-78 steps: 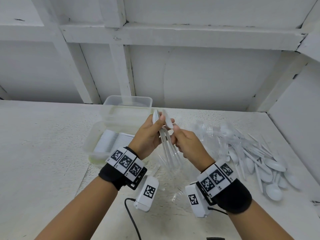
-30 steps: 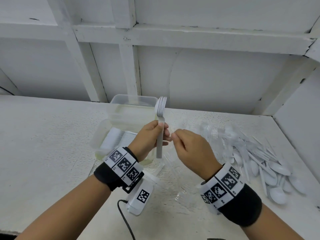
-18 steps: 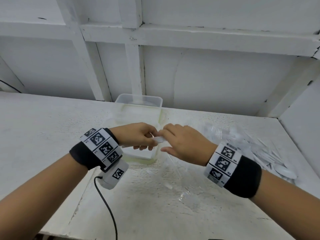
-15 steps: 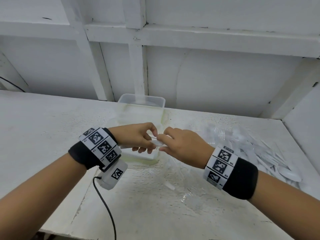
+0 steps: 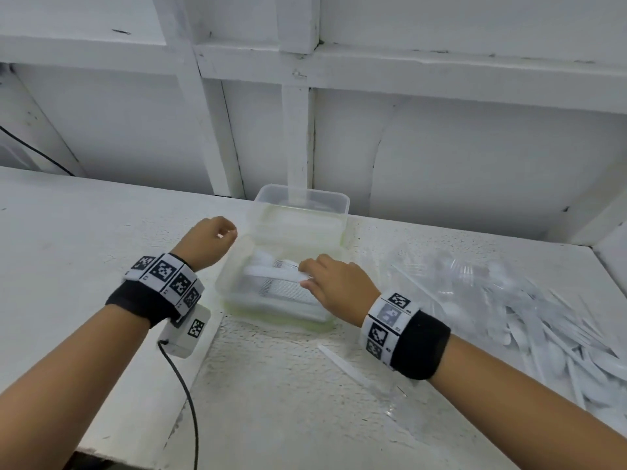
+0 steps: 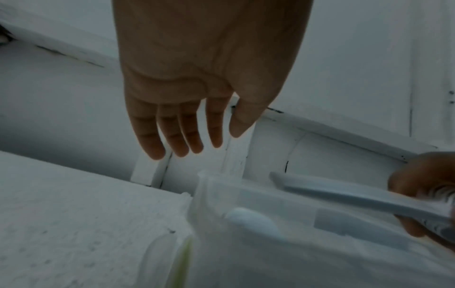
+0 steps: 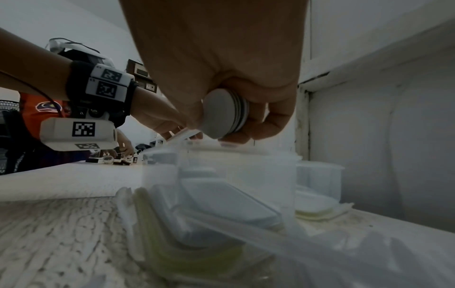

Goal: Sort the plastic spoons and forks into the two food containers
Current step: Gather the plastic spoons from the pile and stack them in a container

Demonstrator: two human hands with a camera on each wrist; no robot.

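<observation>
While the right hand [image 5: 334, 281] pinches one end of a nested stack of white plastic cutlery [image 5: 276, 273] between thumb and fingers [image 7: 275, 124], the stack lies across the near food container [image 5: 234, 276], its long axis running left to right, just above the rows already packed inside. From the right wrist view the gripped end shows rounded bowls pressed together, so these are probably spoons. To seat the stack, I judge it needs lowering level and parallel to the packed rows. The left hand [image 5: 210, 240] hovers left of the container, fingers relaxed and holding nothing. A far container [image 5: 302, 205] sits behind, and the unsorted pile [image 5: 529, 317] lies on the surface [image 5: 84, 232] to the right.
</observation>
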